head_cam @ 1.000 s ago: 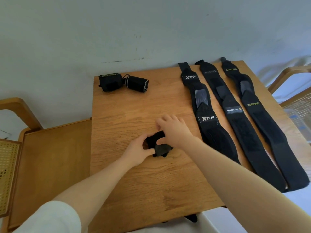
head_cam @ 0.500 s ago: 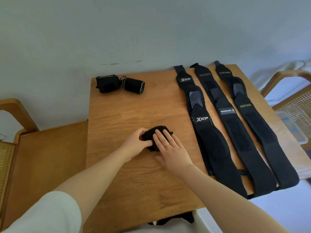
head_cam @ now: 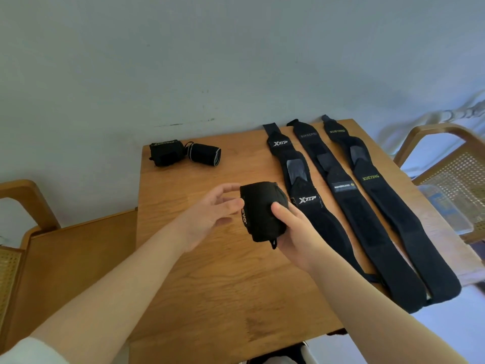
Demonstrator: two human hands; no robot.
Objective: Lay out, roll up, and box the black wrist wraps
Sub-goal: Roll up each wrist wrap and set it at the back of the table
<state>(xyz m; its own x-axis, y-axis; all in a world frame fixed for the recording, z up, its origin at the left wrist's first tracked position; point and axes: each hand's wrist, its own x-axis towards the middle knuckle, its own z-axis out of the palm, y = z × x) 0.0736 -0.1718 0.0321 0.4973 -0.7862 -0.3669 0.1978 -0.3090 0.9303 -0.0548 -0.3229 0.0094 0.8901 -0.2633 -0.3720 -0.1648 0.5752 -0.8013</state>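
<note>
A person's right hand (head_cam: pixel 294 232) is gripping a rolled wrist wrap (head_cam: pixel 262 210) above the wooden table (head_cam: pixel 210 285), the left hand (head_cam: pixel 210 214) hovering loose-fingered beside it. The roll looks soft, light, springy — best clasped around its middle. Beyond, three wraps (head_cam: pixel 349 206) are lying flat; two rolled wraps (head_cam: pixel 183 153) are sitting at the table's far edge.
</note>
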